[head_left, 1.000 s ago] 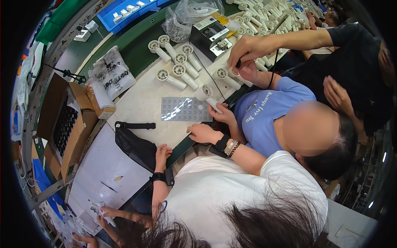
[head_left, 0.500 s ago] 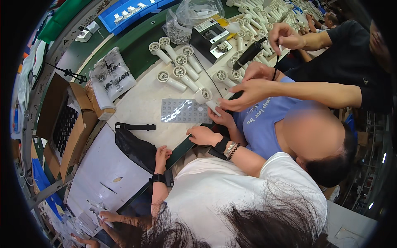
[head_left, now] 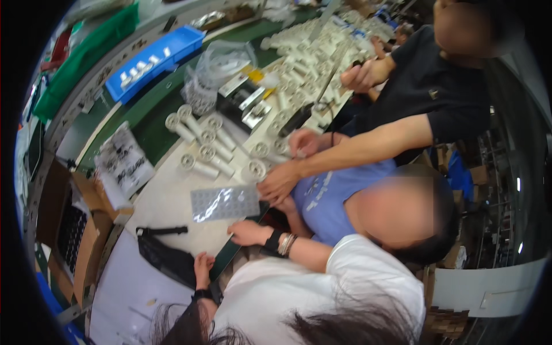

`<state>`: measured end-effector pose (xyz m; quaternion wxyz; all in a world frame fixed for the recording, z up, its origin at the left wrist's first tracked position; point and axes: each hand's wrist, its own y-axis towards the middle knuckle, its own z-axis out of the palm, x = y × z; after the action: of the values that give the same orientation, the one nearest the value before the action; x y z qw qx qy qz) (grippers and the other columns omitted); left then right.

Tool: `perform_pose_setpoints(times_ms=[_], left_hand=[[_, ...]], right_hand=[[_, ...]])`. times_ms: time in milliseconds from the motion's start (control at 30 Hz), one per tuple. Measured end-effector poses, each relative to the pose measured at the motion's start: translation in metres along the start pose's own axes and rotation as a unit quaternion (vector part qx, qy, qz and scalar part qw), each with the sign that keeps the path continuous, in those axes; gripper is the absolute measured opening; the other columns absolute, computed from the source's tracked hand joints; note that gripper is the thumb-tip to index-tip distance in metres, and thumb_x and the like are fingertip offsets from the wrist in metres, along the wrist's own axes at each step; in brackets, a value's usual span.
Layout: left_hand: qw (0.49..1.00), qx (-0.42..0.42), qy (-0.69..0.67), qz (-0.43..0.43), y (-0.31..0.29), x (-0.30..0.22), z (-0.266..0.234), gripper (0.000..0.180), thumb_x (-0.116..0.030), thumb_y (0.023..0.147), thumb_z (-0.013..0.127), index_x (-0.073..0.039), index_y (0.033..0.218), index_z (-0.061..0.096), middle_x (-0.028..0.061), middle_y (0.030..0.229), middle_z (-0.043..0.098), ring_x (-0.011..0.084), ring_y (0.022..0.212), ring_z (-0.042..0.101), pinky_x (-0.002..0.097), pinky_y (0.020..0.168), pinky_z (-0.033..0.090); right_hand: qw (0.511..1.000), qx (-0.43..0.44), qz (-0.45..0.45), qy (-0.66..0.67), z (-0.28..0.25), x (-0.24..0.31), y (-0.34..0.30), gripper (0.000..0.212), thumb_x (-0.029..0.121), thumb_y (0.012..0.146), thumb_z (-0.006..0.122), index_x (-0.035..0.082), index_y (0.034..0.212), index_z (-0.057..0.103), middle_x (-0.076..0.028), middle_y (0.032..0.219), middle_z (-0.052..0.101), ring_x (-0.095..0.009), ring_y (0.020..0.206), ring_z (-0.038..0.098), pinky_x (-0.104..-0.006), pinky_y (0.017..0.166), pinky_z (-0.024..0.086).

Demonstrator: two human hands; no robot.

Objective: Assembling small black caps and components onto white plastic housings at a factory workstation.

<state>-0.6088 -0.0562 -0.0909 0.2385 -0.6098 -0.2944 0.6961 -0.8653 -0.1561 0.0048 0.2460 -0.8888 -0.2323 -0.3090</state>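
Head view: clear blister tray [head_left: 224, 202] lies flat near the desk's [head_left: 167, 201] front edge. Right hand [head_left: 247, 233] rests palm-down just below it at that edge, wrist with bracelets bent inward, grip loosely spread, pinching nothing. Left hand [head_left: 202, 267] sits lower on the front edge, against a black pouch [head_left: 167, 260], watch on the wrist, fingers curled; can't tell if the grip holds it. Co-worker's hand [head_left: 279, 184] reaches in at the tray's right corner. White flanged cylinders [head_left: 201, 150] lie further back; cardboard box [head_left: 75, 241] stands off the left edge.
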Motion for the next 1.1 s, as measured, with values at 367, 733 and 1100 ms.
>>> perform_pose_setpoints(times_ms=[367, 733, 1100], left_hand=[[0.996, 0.046, -0.055, 0.052, -0.046, -0.099, 0.013, 0.032, -0.03, 0.091, 0.051, -0.009, 0.116, 0.049, 0.0033, 0.094, 0.058, 0.0123, 0.084, 0.057, 0.0248, 0.07, 0.045], [0.729, -0.26, 0.291, 0.562, -0.279, -0.35, -0.016, 0.037, -0.014, 0.087, 0.052, 0.0, 0.121, 0.043, 0.0098, 0.102, 0.056, 0.018, 0.091, 0.054, 0.0298, 0.083, 0.043], [0.684, -0.186, 0.071, 0.702, -0.345, -0.332, 0.034, 0.041, -0.026, 0.089, 0.051, 0.002, 0.119, 0.045, 0.0127, 0.105, 0.053, 0.0216, 0.095, 0.052, 0.033, 0.088, 0.041]], right_hand=[[0.999, 0.025, -0.019, 0.035, -0.019, 0.022, 0.008, 0.026, 0.02, 0.079, 0.056, 0.007, 0.102, 0.058, -0.015, 0.085, 0.062, -0.033, 0.083, 0.06, -0.042, 0.072, 0.047], [0.841, -0.227, -0.338, 0.357, -0.207, 0.165, -0.016, 0.037, 0.01, 0.084, 0.056, -0.002, 0.118, 0.047, -0.008, 0.095, 0.059, -0.016, 0.079, 0.059, -0.0299, 0.076, 0.048], [0.805, -0.072, -0.53, 0.255, -0.369, 0.057, -0.094, 0.049, 0.036, 0.078, 0.065, 0.006, 0.114, 0.052, -0.012, 0.113, 0.051, -0.019, 0.096, 0.049, -0.0287, 0.079, 0.039]])
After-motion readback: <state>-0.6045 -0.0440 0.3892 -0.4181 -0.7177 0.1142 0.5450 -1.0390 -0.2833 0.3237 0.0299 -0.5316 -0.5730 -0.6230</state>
